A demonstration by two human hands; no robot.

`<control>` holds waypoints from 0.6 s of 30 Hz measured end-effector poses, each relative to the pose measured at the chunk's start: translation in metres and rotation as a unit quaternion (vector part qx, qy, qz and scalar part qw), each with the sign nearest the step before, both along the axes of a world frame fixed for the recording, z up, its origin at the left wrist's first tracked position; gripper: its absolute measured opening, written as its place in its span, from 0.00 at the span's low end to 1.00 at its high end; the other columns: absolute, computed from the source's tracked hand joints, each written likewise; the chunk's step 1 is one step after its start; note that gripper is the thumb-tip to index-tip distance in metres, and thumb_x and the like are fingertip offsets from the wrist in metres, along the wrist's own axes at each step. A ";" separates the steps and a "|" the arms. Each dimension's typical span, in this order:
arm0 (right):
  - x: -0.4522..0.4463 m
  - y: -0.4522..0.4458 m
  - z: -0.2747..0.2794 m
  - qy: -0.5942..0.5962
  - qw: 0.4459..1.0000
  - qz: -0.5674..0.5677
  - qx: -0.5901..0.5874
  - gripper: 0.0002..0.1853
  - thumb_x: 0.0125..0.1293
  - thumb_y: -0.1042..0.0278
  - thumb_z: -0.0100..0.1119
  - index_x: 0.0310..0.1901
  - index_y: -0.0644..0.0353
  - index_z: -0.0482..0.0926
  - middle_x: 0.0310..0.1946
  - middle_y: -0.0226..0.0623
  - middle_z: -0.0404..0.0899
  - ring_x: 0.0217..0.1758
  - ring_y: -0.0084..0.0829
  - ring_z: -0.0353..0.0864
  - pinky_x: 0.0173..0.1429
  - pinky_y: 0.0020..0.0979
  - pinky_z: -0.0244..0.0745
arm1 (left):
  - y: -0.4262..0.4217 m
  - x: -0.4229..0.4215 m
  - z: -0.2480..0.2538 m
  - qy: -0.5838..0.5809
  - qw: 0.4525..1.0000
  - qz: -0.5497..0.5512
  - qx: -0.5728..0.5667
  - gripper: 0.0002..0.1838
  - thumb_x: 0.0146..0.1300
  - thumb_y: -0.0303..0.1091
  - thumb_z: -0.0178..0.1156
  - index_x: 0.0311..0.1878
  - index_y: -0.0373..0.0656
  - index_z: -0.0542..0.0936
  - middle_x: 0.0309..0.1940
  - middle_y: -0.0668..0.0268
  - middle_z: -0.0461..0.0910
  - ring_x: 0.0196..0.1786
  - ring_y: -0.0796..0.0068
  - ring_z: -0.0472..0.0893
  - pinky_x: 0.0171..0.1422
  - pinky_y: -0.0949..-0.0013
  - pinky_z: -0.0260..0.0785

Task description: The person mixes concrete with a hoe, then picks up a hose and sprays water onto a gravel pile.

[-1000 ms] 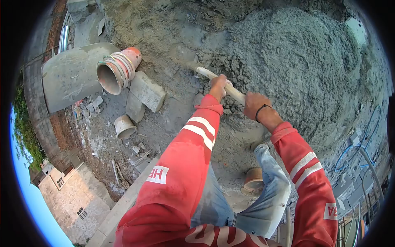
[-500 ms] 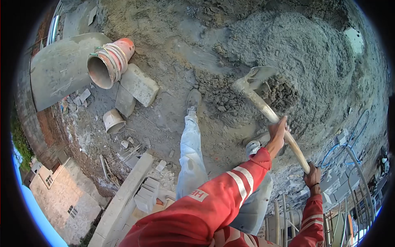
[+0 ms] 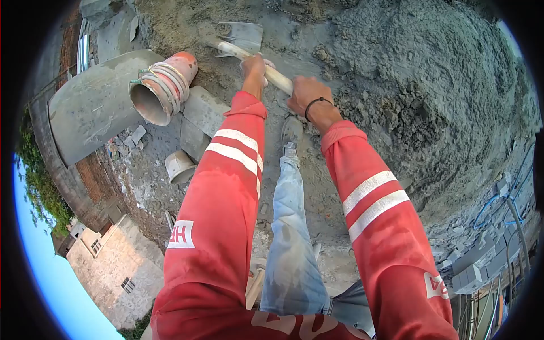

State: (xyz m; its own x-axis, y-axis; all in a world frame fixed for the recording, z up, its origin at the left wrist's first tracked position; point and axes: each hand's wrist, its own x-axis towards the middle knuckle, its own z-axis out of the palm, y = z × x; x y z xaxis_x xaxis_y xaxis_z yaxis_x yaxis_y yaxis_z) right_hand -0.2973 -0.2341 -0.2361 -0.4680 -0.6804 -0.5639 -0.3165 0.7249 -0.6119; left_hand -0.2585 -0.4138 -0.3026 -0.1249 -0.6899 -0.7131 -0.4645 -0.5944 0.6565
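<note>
- The left hand [image 3: 254, 71] was wrapped around the wooden handle of a hoe [image 3: 276, 78], its fingers curled in.
- The right hand [image 3: 310, 97], a dark band at its wrist, gripped the same handle nearer the person, closed around its end.
- The hoe was in the far part of the scene, left of the middle, its blade [image 3: 246, 37] over the grey ground; whether the two touched could not be told.
- A stack of orange buckets [image 3: 170, 82] lay on its side left of the hands, open end facing near and left, beside pale blocks [image 3: 207, 110].
- A smaller bucket [image 3: 179, 166] sat tilted nearer, just beside those blocks.
- One shoe [image 3: 292, 133] stood on the ground just nearer than the right hand.
- A broad heap of wet grey mix [image 3: 408, 62] filled the far right, with a blue hose [image 3: 498, 199] and grey blocks [image 3: 481, 265] nearer.
- The ground [image 3: 241, 164] was rough and smeared grey.
- Outdoors, at the near left, were a pale building [image 3: 113, 277], a tree [image 3: 42, 181] and blue sky [image 3: 42, 255].
</note>
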 end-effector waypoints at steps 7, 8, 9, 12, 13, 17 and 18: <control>-0.074 0.129 0.035 -0.024 0.993 -0.034 0.113 0.17 0.52 0.64 0.61 0.41 0.66 0.79 0.39 0.56 0.80 0.48 0.53 0.80 0.51 0.46 0.76 | 0.144 -0.084 0.008 -0.056 0.993 -0.083 0.063 0.11 0.61 0.29 0.46 0.38 0.28 0.69 0.24 0.52 0.78 0.23 0.60 0.79 0.28 0.55 0.74; -0.091 0.154 0.045 -0.004 0.992 -0.023 0.123 0.17 0.52 0.65 0.61 0.41 0.67 0.79 0.39 0.56 0.80 0.47 0.53 0.80 0.51 0.46 0.76 | 0.173 -0.101 0.013 -0.043 0.991 -0.097 0.081 0.11 0.61 0.29 0.46 0.38 0.28 0.69 0.25 0.51 0.78 0.24 0.60 0.79 0.30 0.54 0.75; -0.101 0.181 0.053 0.007 0.991 -0.008 0.134 0.16 0.51 0.66 0.61 0.41 0.67 0.79 0.38 0.56 0.81 0.47 0.53 0.80 0.51 0.46 0.76 | 0.203 -0.109 0.014 -0.040 0.988 -0.107 0.100 0.10 0.61 0.29 0.46 0.38 0.29 0.69 0.27 0.50 0.79 0.25 0.59 0.80 0.32 0.53 0.76; -0.136 0.287 0.065 0.055 0.988 0.024 0.142 0.15 0.49 0.72 0.58 0.40 0.65 0.79 0.35 0.56 0.80 0.42 0.55 0.80 0.48 0.47 0.76 | 0.306 -0.138 0.019 0.054 0.978 0.000 0.203 0.07 0.60 0.28 0.52 0.38 0.34 0.69 0.26 0.57 0.76 0.26 0.61 0.79 0.36 0.54 0.77; -0.148 0.326 0.080 0.062 0.988 0.035 0.135 0.14 0.48 0.73 0.57 0.40 0.65 0.79 0.33 0.56 0.80 0.40 0.56 0.80 0.48 0.47 0.75 | 0.336 -0.143 0.036 0.092 0.965 0.041 0.242 0.07 0.59 0.27 0.54 0.37 0.36 0.69 0.25 0.59 0.74 0.26 0.62 0.78 0.36 0.54 0.77; -0.148 0.462 0.161 0.142 0.976 0.042 0.158 0.16 0.47 0.75 0.57 0.41 0.62 0.76 0.27 0.53 0.79 0.33 0.56 0.79 0.40 0.49 0.75 | 0.406 -0.138 0.033 0.266 0.873 0.182 0.366 0.08 0.59 0.29 0.59 0.35 0.43 0.69 0.24 0.66 0.68 0.28 0.67 0.73 0.41 0.57 0.74; -0.145 0.491 0.176 0.174 0.969 0.046 0.168 0.15 0.47 0.74 0.58 0.40 0.61 0.75 0.25 0.53 0.78 0.32 0.55 0.79 0.38 0.49 0.75 | 0.420 -0.138 0.038 0.291 0.851 0.204 0.386 0.08 0.59 0.30 0.60 0.34 0.44 0.69 0.24 0.67 0.69 0.29 0.67 0.73 0.41 0.57 0.73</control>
